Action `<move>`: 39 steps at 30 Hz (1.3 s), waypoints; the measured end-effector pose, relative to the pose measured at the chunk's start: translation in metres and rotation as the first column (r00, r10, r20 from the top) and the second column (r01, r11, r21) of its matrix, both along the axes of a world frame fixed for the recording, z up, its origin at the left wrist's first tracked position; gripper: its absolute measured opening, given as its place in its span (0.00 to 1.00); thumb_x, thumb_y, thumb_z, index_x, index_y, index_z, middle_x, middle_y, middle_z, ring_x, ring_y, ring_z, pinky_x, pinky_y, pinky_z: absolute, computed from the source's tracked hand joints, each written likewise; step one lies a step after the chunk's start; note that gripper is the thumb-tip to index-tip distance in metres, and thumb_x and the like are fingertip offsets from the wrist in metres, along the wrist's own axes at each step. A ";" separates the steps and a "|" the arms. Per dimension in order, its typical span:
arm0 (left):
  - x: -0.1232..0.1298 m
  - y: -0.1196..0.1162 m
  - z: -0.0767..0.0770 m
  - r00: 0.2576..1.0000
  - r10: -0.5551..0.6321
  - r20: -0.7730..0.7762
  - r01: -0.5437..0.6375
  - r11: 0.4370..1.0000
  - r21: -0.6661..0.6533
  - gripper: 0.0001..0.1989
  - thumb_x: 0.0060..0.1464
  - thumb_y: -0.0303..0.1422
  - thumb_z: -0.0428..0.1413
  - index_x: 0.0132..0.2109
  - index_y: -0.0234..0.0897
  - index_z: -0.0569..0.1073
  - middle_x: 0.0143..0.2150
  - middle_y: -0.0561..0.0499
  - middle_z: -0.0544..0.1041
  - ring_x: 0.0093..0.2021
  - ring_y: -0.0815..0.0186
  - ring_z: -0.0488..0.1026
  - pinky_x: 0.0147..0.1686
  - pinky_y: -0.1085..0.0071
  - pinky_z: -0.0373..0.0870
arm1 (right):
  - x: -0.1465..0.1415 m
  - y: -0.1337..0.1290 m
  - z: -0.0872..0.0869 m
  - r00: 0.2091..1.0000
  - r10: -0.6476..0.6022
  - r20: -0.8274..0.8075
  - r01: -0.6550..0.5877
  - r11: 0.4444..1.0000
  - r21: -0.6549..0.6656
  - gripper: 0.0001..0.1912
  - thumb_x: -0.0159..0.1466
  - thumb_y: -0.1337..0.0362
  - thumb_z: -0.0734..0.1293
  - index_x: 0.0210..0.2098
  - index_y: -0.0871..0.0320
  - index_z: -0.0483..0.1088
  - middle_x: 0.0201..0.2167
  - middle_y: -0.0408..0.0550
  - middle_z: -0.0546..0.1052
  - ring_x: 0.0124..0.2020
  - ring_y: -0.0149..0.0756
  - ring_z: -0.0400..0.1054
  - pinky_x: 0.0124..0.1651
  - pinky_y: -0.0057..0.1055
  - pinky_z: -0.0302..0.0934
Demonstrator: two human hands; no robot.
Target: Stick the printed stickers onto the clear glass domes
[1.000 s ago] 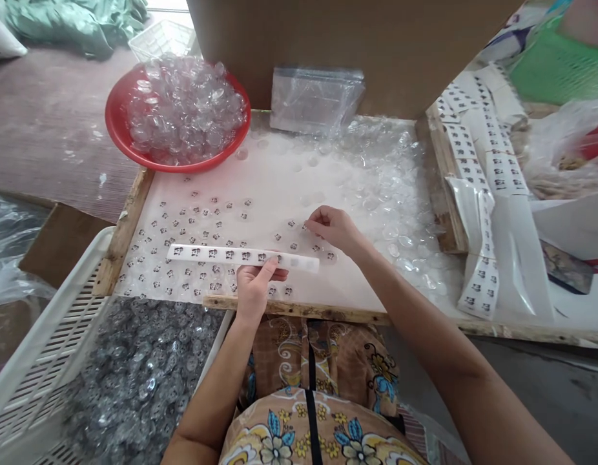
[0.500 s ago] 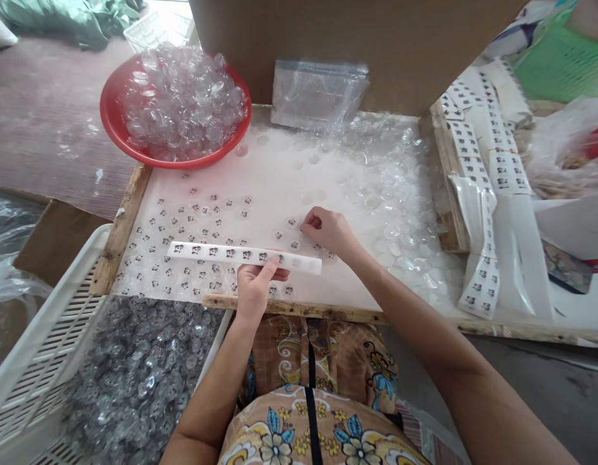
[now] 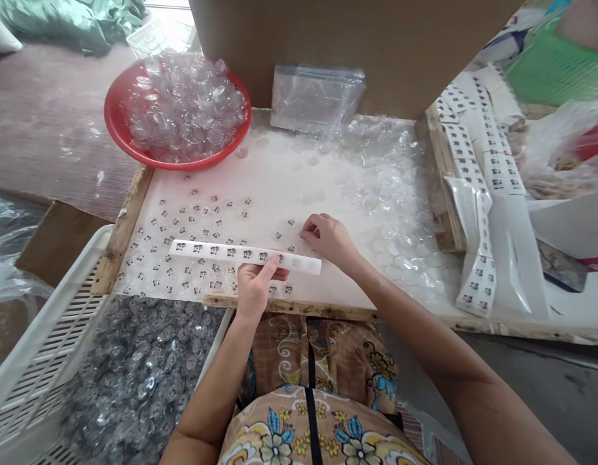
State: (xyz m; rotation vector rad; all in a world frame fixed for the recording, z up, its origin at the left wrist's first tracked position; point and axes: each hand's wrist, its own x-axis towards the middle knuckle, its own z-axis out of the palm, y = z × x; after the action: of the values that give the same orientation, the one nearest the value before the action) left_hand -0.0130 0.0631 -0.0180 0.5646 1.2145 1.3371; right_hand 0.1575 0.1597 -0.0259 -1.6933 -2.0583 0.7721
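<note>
My left hand (image 3: 255, 284) pinches a white strip of small panda stickers (image 3: 214, 250) near its right end, thumb on top. The strip lies level above the near part of the white board (image 3: 274, 174). To its right, my right hand (image 3: 328, 239) is low over the board with thumb and forefinger pressed together; whatever is between the fingertips is too small to make out. Clear round discs with panda stickers (image 3: 205, 231) cover the board's left part, and a few are beside my right fingertips. Plain clear discs (image 3: 391, 187) crowd the right side.
A red basin (image 3: 115, 123) heaped with clear discs stands at the back left. Below it is a white basket (image 3: 51, 342) beside many finished-looking discs (image 3: 148, 368). A clear bag (image 3: 316, 100) leans on a cardboard box (image 3: 347, 39). Bundled sticker strips (image 3: 502, 155) lie right of a wooden rail (image 3: 444, 181).
My right hand has shifted very slightly down over the board, its fingers still pinched. My left hand and the strip have hardly moved.
</note>
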 end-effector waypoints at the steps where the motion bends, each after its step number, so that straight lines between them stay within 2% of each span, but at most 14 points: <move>1: 0.000 0.000 0.000 1.000 -0.004 -0.001 0.004 1.000 0.002 0.15 0.45 0.40 0.66 0.35 0.31 0.80 0.26 0.49 0.80 0.22 0.67 0.76 0.23 0.74 0.75 | 0.001 0.001 0.000 1.000 -0.011 -0.007 0.011 1.000 0.002 0.03 0.58 0.69 0.66 0.33 0.57 0.68 0.33 0.47 0.72 0.28 0.32 0.64 0.36 0.30 0.58; 6: 0.000 0.000 0.001 1.000 -0.005 -0.007 0.005 1.000 -0.006 0.16 0.44 0.41 0.66 0.36 0.31 0.80 0.27 0.48 0.80 0.22 0.67 0.76 0.23 0.74 0.75 | 0.007 0.004 -0.002 1.000 -0.023 0.011 0.022 0.998 0.053 0.13 0.60 0.69 0.64 0.45 0.56 0.68 0.35 0.48 0.73 0.29 0.33 0.66 0.36 0.31 0.59; 9: 0.000 0.000 0.001 1.000 -0.009 -0.014 0.008 1.000 -0.025 0.17 0.44 0.41 0.66 0.36 0.31 0.80 0.27 0.48 0.80 0.22 0.66 0.76 0.23 0.73 0.75 | 0.008 0.000 -0.006 0.995 0.050 0.084 -0.059 0.992 0.114 0.06 0.61 0.66 0.66 0.39 0.57 0.72 0.39 0.52 0.72 0.34 0.36 0.67 0.38 0.33 0.60; 12: 0.000 0.000 0.000 1.000 -0.017 -0.014 0.016 1.000 -0.020 0.15 0.45 0.41 0.65 0.36 0.32 0.80 0.27 0.49 0.80 0.23 0.66 0.76 0.23 0.73 0.75 | 0.004 -0.009 -0.009 0.982 0.114 0.148 -0.137 0.979 0.152 0.05 0.62 0.65 0.65 0.32 0.59 0.73 0.35 0.53 0.73 0.37 0.41 0.67 0.39 0.34 0.60; 16: 0.000 -0.001 -0.001 1.000 -0.026 -0.009 0.026 1.000 -0.002 0.14 0.47 0.39 0.65 0.37 0.32 0.80 0.28 0.49 0.80 0.23 0.67 0.76 0.23 0.74 0.74 | -0.001 -0.012 -0.001 0.967 0.251 0.039 -0.254 0.962 0.103 0.10 0.65 0.65 0.62 0.30 0.58 0.73 0.31 0.51 0.74 0.35 0.38 0.68 0.39 0.33 0.60; 19: 0.000 -0.001 -0.001 1.000 -0.022 -0.010 0.022 1.000 0.000 0.14 0.47 0.39 0.65 0.35 0.32 0.80 0.27 0.49 0.80 0.23 0.67 0.76 0.23 0.74 0.74 | 0.003 0.007 0.003 0.987 0.147 -0.057 -0.137 0.978 0.160 0.11 0.67 0.61 0.61 0.40 0.57 0.73 0.37 0.52 0.75 0.36 0.38 0.68 0.40 0.34 0.62; 21: 0.000 0.000 -0.001 1.000 -0.024 -0.008 0.024 1.000 0.003 0.14 0.47 0.39 0.65 0.35 0.32 0.80 0.26 0.49 0.80 0.23 0.67 0.76 0.23 0.74 0.75 | 0.007 0.025 -0.002 0.999 0.050 -0.003 -0.047 0.961 0.274 0.16 0.66 0.59 0.62 0.50 0.56 0.70 0.45 0.56 0.73 0.44 0.45 0.67 0.46 0.40 0.62; 24: -0.001 0.000 0.000 1.000 -0.027 -0.006 0.027 1.000 0.006 0.13 0.48 0.38 0.64 0.37 0.32 0.80 0.25 0.50 0.79 0.23 0.67 0.76 0.24 0.74 0.75 | 0.011 0.050 -0.018 0.988 0.023 0.150 -0.075 0.932 0.353 0.19 0.65 0.59 0.63 0.55 0.54 0.68 0.53 0.58 0.69 0.53 0.53 0.60 0.51 0.49 0.59; 27: -0.001 0.000 0.001 1.000 -0.026 -0.006 0.026 1.000 0.010 0.13 0.48 0.38 0.64 0.37 0.32 0.80 0.25 0.50 0.79 0.23 0.68 0.76 0.23 0.75 0.74 | 0.012 0.060 -0.033 0.984 0.074 0.164 -0.126 0.935 0.331 0.15 0.67 0.64 0.57 0.47 0.54 0.73 0.48 0.56 0.71 0.50 0.50 0.62 0.49 0.47 0.60; 30: -0.001 0.000 0.001 1.000 -0.024 0.002 0.024 1.000 0.006 0.13 0.48 0.38 0.65 0.37 0.32 0.80 0.26 0.50 0.80 0.23 0.68 0.76 0.24 0.75 0.74 | 0.015 0.061 -0.033 0.998 0.062 -0.020 -0.054 0.960 0.273 0.14 0.66 0.66 0.56 0.40 0.56 0.73 0.42 0.55 0.73 0.44 0.44 0.66 0.46 0.41 0.63; 32: -0.001 0.000 0.000 1.000 -0.024 0.006 0.024 1.000 0.002 0.13 0.48 0.38 0.65 0.37 0.32 0.80 0.26 0.50 0.80 0.23 0.68 0.76 0.24 0.75 0.74 | 0.022 0.060 -0.025 0.979 -0.028 -0.203 0.056 0.990 0.131 0.11 0.65 0.66 0.59 0.40 0.57 0.72 0.39 0.53 0.74 0.38 0.38 0.68 0.43 0.38 0.65; 34: -0.001 0.000 0.000 0.999 -0.031 0.004 0.031 1.000 0.000 0.13 0.48 0.38 0.64 0.37 0.32 0.80 0.26 0.50 0.80 0.23 0.68 0.76 0.24 0.75 0.74 | 0.031 0.060 -0.014 0.935 -0.123 -0.334 0.100 0.991 -0.088 0.11 0.65 0.63 0.60 0.43 0.58 0.70 0.36 0.51 0.75 0.32 0.34 0.68 0.37 0.34 0.66; 36: -0.001 -0.001 -0.001 0.999 -0.038 -0.001 0.038 0.999 -0.004 0.13 0.48 0.38 0.64 0.37 0.32 0.80 0.27 0.50 0.80 0.23 0.68 0.76 0.24 0.74 0.74 | 0.042 0.060 -0.004 0.924 -0.190 -0.331 0.115 0.965 -0.234 0.14 0.64 0.61 0.62 0.47 0.58 0.69 0.37 0.51 0.76 0.28 0.31 0.68 0.32 0.32 0.66; 39: -0.002 -0.001 -0.001 0.999 -0.029 -0.018 0.029 0.999 -0.023 0.14 0.46 0.39 0.65 0.37 0.33 0.80 0.29 0.49 0.80 0.23 0.67 0.76 0.24 0.74 0.74 | 0.057 0.059 0.005 0.947 -0.273 -0.169 0.248 0.956 -0.157 0.17 0.60 0.61 0.66 0.49 0.56 0.69 0.42 0.52 0.76 0.27 0.32 0.69 0.31 0.33 0.66</move>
State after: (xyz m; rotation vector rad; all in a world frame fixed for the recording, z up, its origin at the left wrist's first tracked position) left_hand -0.0147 0.0625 -0.0192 0.5776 1.2305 1.2949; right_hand 0.2148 0.2189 -0.0208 -1.8386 -1.6457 0.9587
